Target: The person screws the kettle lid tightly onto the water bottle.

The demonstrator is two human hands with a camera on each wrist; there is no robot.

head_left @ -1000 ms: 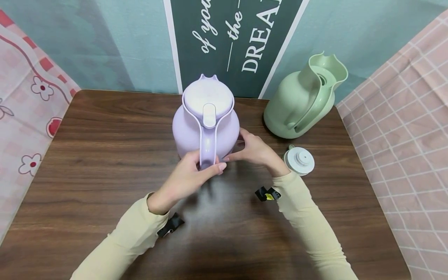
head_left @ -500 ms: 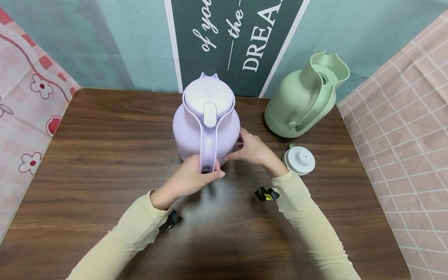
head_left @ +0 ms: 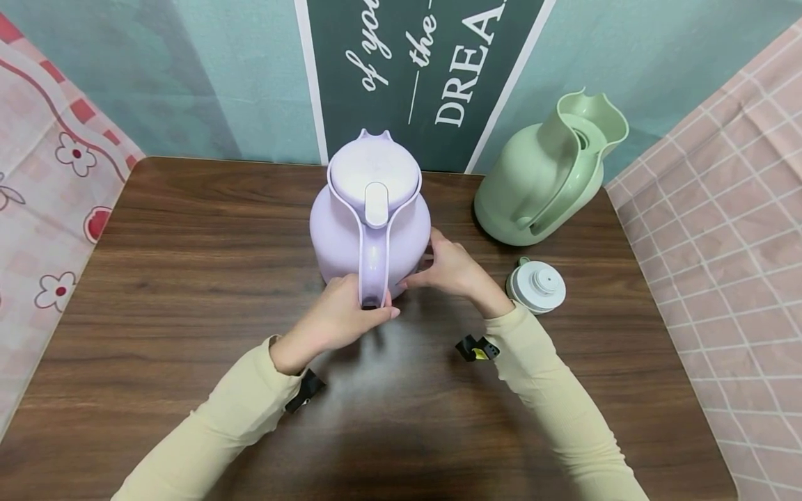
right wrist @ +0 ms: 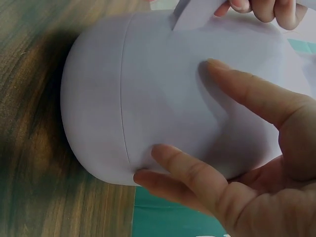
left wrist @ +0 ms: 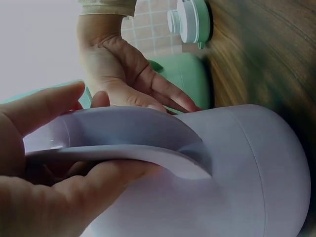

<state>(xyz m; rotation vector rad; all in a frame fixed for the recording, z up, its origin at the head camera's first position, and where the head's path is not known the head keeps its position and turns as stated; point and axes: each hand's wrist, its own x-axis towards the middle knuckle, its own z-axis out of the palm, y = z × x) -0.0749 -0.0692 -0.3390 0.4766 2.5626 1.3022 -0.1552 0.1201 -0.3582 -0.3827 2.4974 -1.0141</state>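
Note:
A lilac thermos jug (head_left: pixel 335 240) stands upright on the table in the head view, its round lid (head_left: pixel 374 170) in place and its handle towards me. My left hand (head_left: pixel 341 316) grips the lower part of that handle; in the left wrist view its thumb (left wrist: pixel 116 180) lies along one side and fingers pass behind. On the jug's right side rests my right hand (head_left: pixel 456 268), thumb and fingers spread. The right wrist view shows those fingertips (right wrist: pixel 160 150) against the smooth body, near a thin seam line low on it.
A green thermos jug (head_left: pixel 523 181) without a lid on top stands at the back right. In front of it lies a round white-and-green stopper (head_left: pixel 539 287), close to my right wrist. Cloth backdrops border the wooden table (head_left: pixel 207 264) at the back and sides.
My left thumb has shifted slightly lower by the foot of the handle. The lilac jug and my right hand have barely moved.

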